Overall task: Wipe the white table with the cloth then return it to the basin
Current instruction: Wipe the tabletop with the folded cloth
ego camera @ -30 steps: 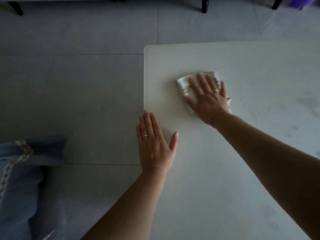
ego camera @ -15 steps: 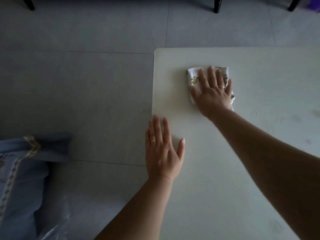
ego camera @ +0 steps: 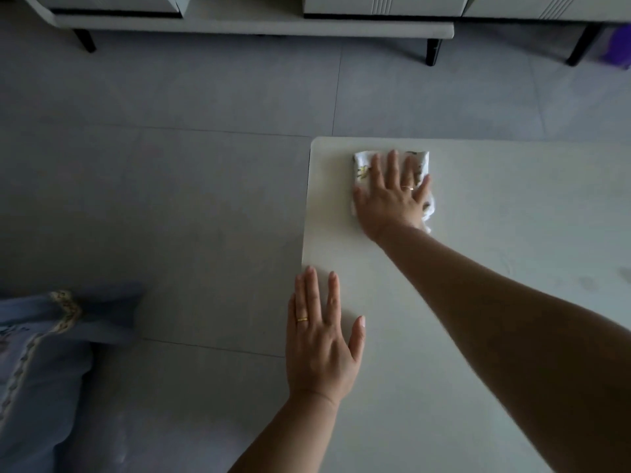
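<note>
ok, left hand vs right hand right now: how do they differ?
The right hand presses flat on the cloth near the table's far corner; the left hand lies bare at the near left edge. Right arm reaches far out; left stays close. Both are palm-down, fingers spread, each wearing a ring.

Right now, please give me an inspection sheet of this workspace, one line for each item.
Surface: white table, faint smudges toward the right side.
Job's things: cloth flat near the far left corner; basin not in view.
Clutter: nothing seen on the table.
Grips: right hand pressed flat on the cloth; left hand open, flat at the table's left edge.
Cables: nothing seen.
Surroundings: grey tiled floor, blue cushion, low cabinet beyond.
</note>
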`<state>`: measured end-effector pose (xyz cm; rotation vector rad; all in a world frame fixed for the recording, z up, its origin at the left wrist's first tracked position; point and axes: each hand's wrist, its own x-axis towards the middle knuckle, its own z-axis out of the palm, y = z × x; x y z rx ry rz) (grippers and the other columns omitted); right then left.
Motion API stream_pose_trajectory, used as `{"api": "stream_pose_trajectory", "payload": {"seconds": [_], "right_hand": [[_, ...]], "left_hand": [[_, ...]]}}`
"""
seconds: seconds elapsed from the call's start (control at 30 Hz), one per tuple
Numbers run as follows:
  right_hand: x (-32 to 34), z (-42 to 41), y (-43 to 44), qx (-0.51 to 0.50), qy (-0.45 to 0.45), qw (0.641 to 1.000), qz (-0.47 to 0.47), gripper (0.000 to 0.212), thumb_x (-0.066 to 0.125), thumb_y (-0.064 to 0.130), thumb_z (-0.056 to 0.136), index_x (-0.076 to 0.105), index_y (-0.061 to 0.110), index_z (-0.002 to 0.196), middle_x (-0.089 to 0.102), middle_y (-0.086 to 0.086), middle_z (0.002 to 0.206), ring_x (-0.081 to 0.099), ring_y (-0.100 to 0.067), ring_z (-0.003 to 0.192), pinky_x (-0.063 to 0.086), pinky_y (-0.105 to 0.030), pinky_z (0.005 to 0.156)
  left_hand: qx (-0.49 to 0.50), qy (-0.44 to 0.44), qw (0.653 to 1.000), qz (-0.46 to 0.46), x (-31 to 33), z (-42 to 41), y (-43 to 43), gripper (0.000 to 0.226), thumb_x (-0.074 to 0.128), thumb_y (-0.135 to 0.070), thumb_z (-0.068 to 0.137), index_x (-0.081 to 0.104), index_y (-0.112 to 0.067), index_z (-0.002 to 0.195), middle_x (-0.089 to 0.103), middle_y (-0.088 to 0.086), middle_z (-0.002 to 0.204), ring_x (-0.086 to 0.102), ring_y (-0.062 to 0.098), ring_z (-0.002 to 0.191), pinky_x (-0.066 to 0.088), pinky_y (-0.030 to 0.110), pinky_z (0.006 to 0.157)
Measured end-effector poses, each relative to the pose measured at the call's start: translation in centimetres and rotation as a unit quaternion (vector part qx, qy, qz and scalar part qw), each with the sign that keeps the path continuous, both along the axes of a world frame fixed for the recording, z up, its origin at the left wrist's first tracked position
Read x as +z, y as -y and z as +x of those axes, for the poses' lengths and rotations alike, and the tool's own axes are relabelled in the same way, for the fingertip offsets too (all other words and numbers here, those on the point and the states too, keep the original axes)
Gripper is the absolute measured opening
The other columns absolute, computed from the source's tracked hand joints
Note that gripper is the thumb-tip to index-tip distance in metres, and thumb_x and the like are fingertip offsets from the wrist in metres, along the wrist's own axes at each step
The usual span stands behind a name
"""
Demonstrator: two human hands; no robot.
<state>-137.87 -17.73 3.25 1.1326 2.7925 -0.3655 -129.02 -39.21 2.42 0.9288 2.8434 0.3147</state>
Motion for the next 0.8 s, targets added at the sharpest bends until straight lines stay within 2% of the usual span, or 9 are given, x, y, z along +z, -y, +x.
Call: {"api": "stream_pose_trajectory", "payload": {"seconds": [0.13, 0.23, 0.3, 0.43, 0.5, 0.6, 0.67, 0.73, 0.8], "right_hand": [[0.1, -1.9, 4.3, 0.172, -0.011, 0.985, -0.007, 0.064, 0.018, 0.056, 0.093, 0.000, 0.029, 0.149, -0.010, 0.000, 0.159, -0.014, -0.027, 0.144, -0.016, -0.053, 0.111], [0.2, -2.4, 0.9, 0.262, -0.005, 0.965, 0.020, 0.064, 0.020, 0.059, 0.093, 0.003, 0.033, 0.149, -0.002, 0.002, 0.160, -0.007, -0.024, 0.146, -0.010, -0.050, 0.113], [0.1, -2.7, -2.4, 0.206, 0.000, 0.978, 0.025, 0.065, 0.021, 0.061, 0.092, 0.003, 0.034, 0.149, -0.003, 0.003, 0.160, -0.007, -0.022, 0.146, -0.009, -0.049, 0.114], [0.3, -3.9, -3.8, -0.004, 0.003, 1.000, -0.004, 0.066, 0.019, 0.057, 0.093, 0.001, 0.030, 0.150, -0.008, -0.001, 0.159, -0.011, -0.024, 0.145, -0.012, -0.051, 0.114], [0.5, -4.8, -0.5, 0.023, 0.006, 1.000, -0.012, 0.063, 0.018, 0.052, 0.094, -0.001, 0.027, 0.149, -0.009, -0.003, 0.159, -0.012, -0.028, 0.145, -0.013, -0.055, 0.113], [0.4, -4.2, 3.3, 0.181, -0.013, 0.983, -0.012, 0.062, 0.019, 0.054, 0.095, 0.001, 0.030, 0.149, -0.007, -0.001, 0.159, -0.013, -0.027, 0.145, -0.014, -0.053, 0.112], [0.5, -2.8, 1.4, 0.243, -0.013, 0.970, 0.000, 0.063, 0.022, 0.056, 0.094, 0.003, 0.032, 0.149, -0.004, 0.001, 0.160, -0.009, -0.025, 0.146, -0.010, -0.049, 0.113], [0.3, -1.3, -2.4, 0.224, -0.022, 0.974, 0.014, 0.063, 0.025, 0.057, 0.094, 0.005, 0.033, 0.149, -0.001, 0.001, 0.160, -0.005, -0.022, 0.146, -0.005, -0.048, 0.114], [-0.1, 0.9, -7.0, 0.142, -0.028, 0.989, 0.017, 0.064, 0.025, 0.058, 0.093, 0.007, 0.034, 0.149, 0.000, 0.002, 0.160, -0.004, -0.020, 0.146, -0.003, -0.048, 0.115]], "left_hand": [[0.002, 0.005, 1.000, -0.008, 0.3, 0.1, 0.0, 0.071, 0.032, -0.054, 0.090, 0.018, -0.018, 0.150, 0.012, 0.015, 0.158, 0.010, 0.029, 0.146, 0.022, 0.041, 0.115], [0.001, 0.004, 1.000, -0.013, 0.2, 0.1, 0.1, 0.071, 0.033, -0.053, 0.090, 0.019, -0.018, 0.150, 0.012, 0.015, 0.158, 0.011, 0.029, 0.146, 0.021, 0.041, 0.116], [-0.002, 0.004, 1.000, -0.014, 0.1, 0.1, 0.1, 0.071, 0.033, -0.053, 0.090, 0.018, -0.018, 0.150, 0.011, 0.015, 0.158, 0.010, 0.029, 0.146, 0.018, 0.040, 0.115], [-0.007, 0.002, 1.000, -0.016, 0.0, 0.1, 0.1, 0.071, 0.033, -0.053, 0.091, 0.019, -0.017, 0.150, 0.013, 0.016, 0.158, 0.012, 0.030, 0.146, 0.017, 0.040, 0.114], [-0.005, 0.000, 1.000, -0.018, 0.1, 0.1, 0.1, 0.071, 0.033, -0.053, 0.090, 0.020, -0.017, 0.150, 0.013, 0.016, 0.158, 0.012, 0.030, 0.145, 0.018, 0.040, 0.115], [-0.003, -0.006, 1.000, -0.024, 0.2, 0.0, 0.2, 0.071, 0.031, -0.054, 0.091, 0.017, -0.019, 0.151, 0.012, 0.015, 0.158, 0.011, 0.029, 0.146, 0.019, 0.040, 0.117], [-0.005, -0.006, 1.000, -0.025, 0.2, 0.0, 0.2, 0.070, 0.030, -0.054, 0.091, 0.017, -0.019, 0.151, 0.012, 0.015, 0.158, 0.011, 0.030, 0.146, 0.019, 0.041, 0.117], [-0.008, -0.007, 1.000, -0.025, 0.1, 0.0, 0.2, 0.071, 0.029, -0.054, 0.091, 0.016, -0.019, 0.151, 0.012, 0.016, 0.158, 0.011, 0.030, 0.146, 0.018, 0.041, 0.116], [-0.009, -0.012, 1.000, -0.026, -0.1, 0.0, 0.2, 0.071, 0.030, -0.054, 0.091, 0.016, -0.018, 0.151, 0.013, 0.016, 0.158, 0.011, 0.031, 0.146, 0.016, 0.040, 0.116]]}}
